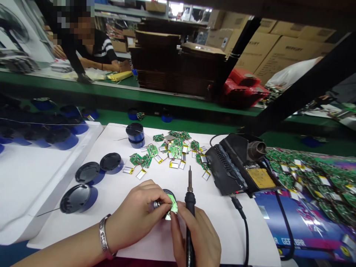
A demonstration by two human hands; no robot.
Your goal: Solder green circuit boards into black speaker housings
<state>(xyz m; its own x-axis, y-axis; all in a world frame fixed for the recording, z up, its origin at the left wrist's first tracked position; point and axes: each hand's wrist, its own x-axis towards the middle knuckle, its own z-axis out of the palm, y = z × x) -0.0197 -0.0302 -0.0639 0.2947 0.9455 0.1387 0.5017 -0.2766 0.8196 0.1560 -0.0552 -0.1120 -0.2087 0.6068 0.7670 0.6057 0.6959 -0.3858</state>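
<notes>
My left hand (144, 211), with a metal bracelet on its wrist, pinches at a small green circuit board (172, 204). The board sits over a dark round housing (168, 192), mostly hidden under my fingers. My right hand (201, 231) holds a soldering iron (190, 198) between its fingers, tip pointing up and away from the board. Its thumb and a fingertip also touch the board's right edge. A small silvery cylindrical part (156, 204) shows beside my left fingers; I cannot tell what it is.
Several circuit boards with batteries (176, 150) lie ahead. Round black-and-blue housings (75, 198) stand to the left. A soldering station (226, 167) with a yellow sponge (260, 178) is at right, near more heaped boards (314, 185). A person (94, 52) sits across the green bench.
</notes>
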